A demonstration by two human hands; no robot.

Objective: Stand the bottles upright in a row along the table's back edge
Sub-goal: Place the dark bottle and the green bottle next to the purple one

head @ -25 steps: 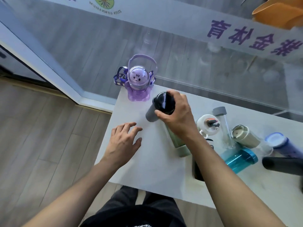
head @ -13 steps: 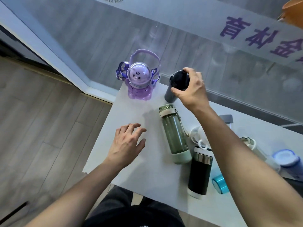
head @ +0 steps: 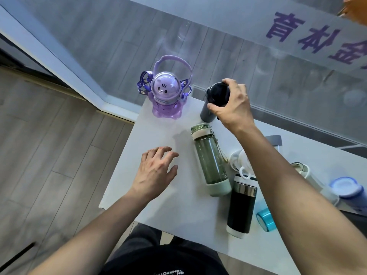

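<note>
Grip: right hand (head: 233, 108) wrapped round the cap of the dark grey bottle (head: 212, 104), upright at the counter (head: 158, 132) back edge, just right of the purple bear bottle (head: 165, 94).
Next up: green bottle (head: 211, 159) lies flat, long axis front-to-back, cap toward the back.
Nearer: left hand (head: 156, 171), empty and spread.

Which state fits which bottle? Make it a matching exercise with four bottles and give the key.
Bottles:
1. purple cartoon bottle
2. grey bottle
3. green bottle
4. black bottle

States:
A. lying down, metal band at its neck
B. upright, gripped at the top by the right hand
C. upright at the back corner, untouched
D. lying down, pale base towards the person

Pairs: 1-C, 2-B, 3-D, 4-A
</note>
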